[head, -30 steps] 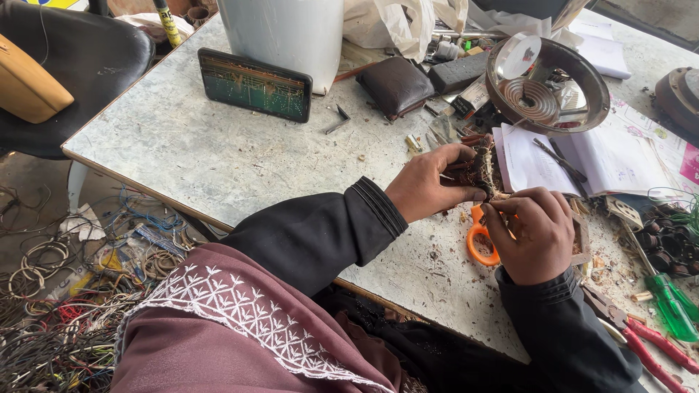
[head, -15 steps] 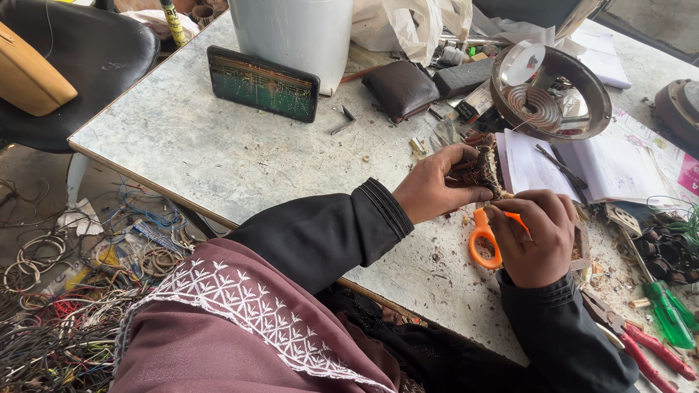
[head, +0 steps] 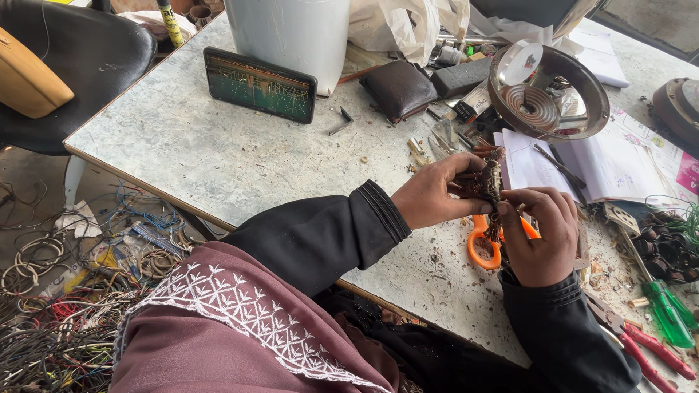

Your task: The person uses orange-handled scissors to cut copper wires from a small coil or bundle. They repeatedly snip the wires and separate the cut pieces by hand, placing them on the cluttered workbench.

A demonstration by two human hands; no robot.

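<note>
Fingers point(head: 453, 169) of the left hand point(head: 429, 195) are curled together around a small dark wound coil piece point(head: 486, 178), clamped on its left side and holding it just above the table point(head: 218, 156); the coil piece sits between the two hands, near the table's right half, just in front of the open papers; going from the left, a black chair seat point(head: 80, 65) with a tan object on it stands beside the table, and a tangle of loose wires point(head: 51, 306) lies on the floor below; on the tabletop a dark phone point(head: 259, 84) leans against a white container point(head: 291, 33), with a brown pouch point(head: 400, 87) just to its right; further right a round metal dish point(head: 550, 80) holding a spiral heating coil rests behind the hands, partly over an open booklet of white pages point(head: 604, 164); the right hand point(head: 542, 236) has its fingertips pinched together on the lower end of the coil piece, touching it from the right; orange-handled scissors point(head: 480, 244) lie on the table under that hand, partly hidden by it; at the far right a green-handled screwdriver point(head: 670, 309) and red-handled pliers point(head: 655, 349) lie near the table edge amid wood-coloured scraps, beside a cluster of dark coils point(head: 666, 244); both sleeves are black, and a maroon embroidered cloth point(head: 233, 320) fills the lower left.
</note>
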